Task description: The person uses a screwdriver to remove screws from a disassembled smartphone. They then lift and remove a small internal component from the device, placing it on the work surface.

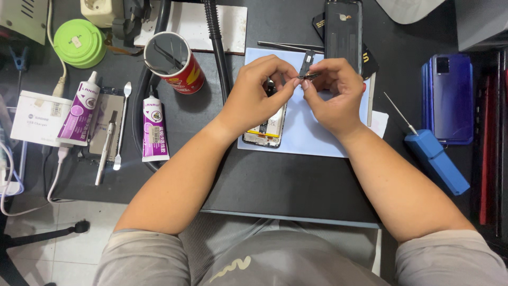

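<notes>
Dark bench [296,185] under lamp light, cluttered on all sides. Both hands meet above a pale blue mat [307,132]: the left hand [254,95] and right hand [333,92] pinch a small dark part [307,66] between their fingertips, closed on it from either side, held just off the mat. Under the left hand lies an opened phone [264,135], partly hidden. Behind the part, a black back cover [343,32] rests. Farther out: two glue tubes [154,130], a red cup [177,61] to the left, a blue screwdriver [434,159] to the right.
</notes>
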A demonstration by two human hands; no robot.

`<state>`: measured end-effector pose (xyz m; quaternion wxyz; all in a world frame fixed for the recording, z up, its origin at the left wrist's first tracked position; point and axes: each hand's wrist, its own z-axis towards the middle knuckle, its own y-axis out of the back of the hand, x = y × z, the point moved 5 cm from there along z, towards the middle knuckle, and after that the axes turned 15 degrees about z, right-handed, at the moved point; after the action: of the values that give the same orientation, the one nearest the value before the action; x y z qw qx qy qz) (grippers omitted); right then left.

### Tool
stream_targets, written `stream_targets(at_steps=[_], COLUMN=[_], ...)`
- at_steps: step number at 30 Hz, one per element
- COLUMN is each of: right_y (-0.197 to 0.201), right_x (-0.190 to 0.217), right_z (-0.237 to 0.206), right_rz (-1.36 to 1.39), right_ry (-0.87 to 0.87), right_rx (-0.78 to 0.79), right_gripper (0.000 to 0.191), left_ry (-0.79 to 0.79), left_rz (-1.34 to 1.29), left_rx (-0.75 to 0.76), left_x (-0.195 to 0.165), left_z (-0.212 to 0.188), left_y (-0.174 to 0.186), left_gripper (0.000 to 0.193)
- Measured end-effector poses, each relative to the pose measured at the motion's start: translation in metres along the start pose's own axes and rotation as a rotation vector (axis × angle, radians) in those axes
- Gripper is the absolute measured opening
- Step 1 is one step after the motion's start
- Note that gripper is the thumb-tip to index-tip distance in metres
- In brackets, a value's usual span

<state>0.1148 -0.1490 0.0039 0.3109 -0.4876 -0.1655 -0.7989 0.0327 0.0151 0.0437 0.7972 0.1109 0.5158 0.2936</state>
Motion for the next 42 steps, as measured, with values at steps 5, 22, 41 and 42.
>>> stream_targets(at_steps=[5, 22, 41, 42], right_y=[-0.003, 0.006, -0.006, -0.006], right_x=[0.004, -0.009, 0.0, 0.001], right_z=[0.002, -0.002, 0.005, 0.005], right_rz=[-0.06, 0.123, 0.085, 0.09], right_ry=[0.042, -0.054, -0.051, -0.049], right_rx=[0.051, -0.043, 0.046, 0.048], right_gripper=[0.026, 0.012, 0.006, 0.006], left_ry=[-0.012, 0.063, -0.013, -0.019], left_rz=[0.002, 0.009, 0.024, 0.035], left_rx=[-0.004, 0.012, -0.026, -0.025], left_x=[0.0, 0.0, -0.004, -0.004], left_z=[0.0, 0.0, 0.001, 0.0], left_y=[0.0, 0.001, 0.003, 0.002], left_gripper=[0.01, 0.01, 0.017, 0.017])
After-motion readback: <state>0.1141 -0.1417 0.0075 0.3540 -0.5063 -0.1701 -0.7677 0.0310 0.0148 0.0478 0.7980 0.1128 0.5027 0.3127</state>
